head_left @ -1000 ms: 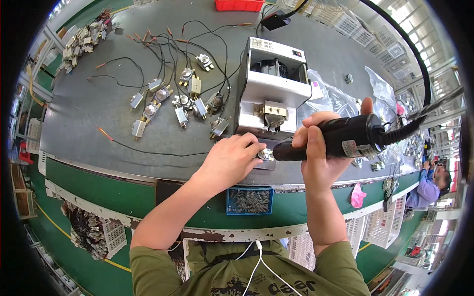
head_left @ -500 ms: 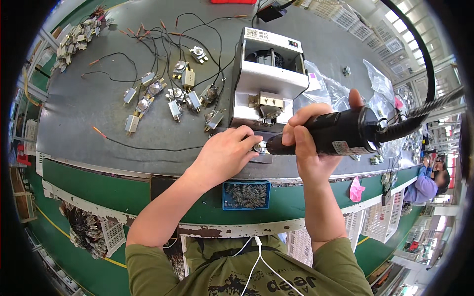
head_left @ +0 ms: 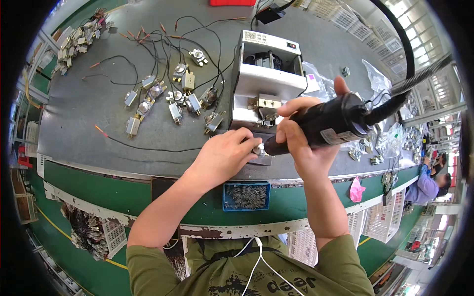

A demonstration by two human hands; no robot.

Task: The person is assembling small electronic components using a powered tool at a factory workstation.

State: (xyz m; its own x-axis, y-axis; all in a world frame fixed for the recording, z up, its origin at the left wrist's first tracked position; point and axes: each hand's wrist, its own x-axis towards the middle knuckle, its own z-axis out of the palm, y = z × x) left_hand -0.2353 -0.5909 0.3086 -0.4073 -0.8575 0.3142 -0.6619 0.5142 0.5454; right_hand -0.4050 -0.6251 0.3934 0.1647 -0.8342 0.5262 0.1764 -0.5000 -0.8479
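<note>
My left hand (head_left: 223, 157) is closed on a small metal switch-like part (head_left: 259, 149), pressed down at the near foot of the machine. Most of that part is hidden by my fingers. A black wire (head_left: 153, 149) with an orange tip runs left from beneath this hand. My right hand (head_left: 310, 148) grips a black electric screwdriver (head_left: 328, 123), held slantwise with its nose at the part. Whether the bit touches a screw cannot be made out. Just beyond both hands stands a silver bench machine (head_left: 271, 79) with a metal block (head_left: 268, 102) on its front.
Several wired metal parts (head_left: 187, 81) lie left of the machine, and a heap of more parts (head_left: 81, 42) at the far left. A blue tray (head_left: 247, 209) of springs sits at the near edge. Plastic bags (head_left: 321, 84) and a co-worker (head_left: 425, 186) are at the right.
The screwdriver's rear end and its cable have swung left and away from me, with my right hand shifting along. My left hand has stayed in place on the part.
</note>
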